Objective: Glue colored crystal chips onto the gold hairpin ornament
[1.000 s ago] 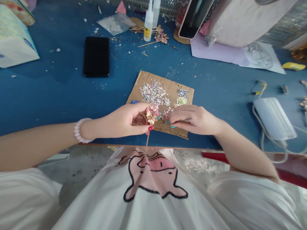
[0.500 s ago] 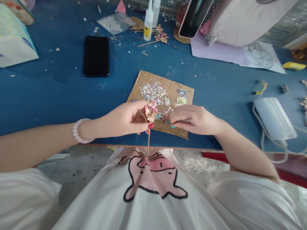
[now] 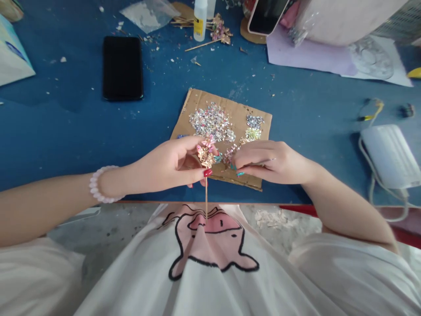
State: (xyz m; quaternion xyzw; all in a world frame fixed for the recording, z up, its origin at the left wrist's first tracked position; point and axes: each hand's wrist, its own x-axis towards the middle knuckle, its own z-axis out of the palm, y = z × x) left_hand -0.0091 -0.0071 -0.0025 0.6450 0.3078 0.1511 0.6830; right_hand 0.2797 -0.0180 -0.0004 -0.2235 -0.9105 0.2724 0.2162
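The left hand pinches a stick-mounted ornament between its fingers, while the right hand pinches a thin tool over cardboard.

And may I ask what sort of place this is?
Probably a craft workbench, judging by the cardboard holding heaps of tiny shiny pieces, the bottle with a yellow label beyond it, and the golden ornament on a thin stick in the left hand.
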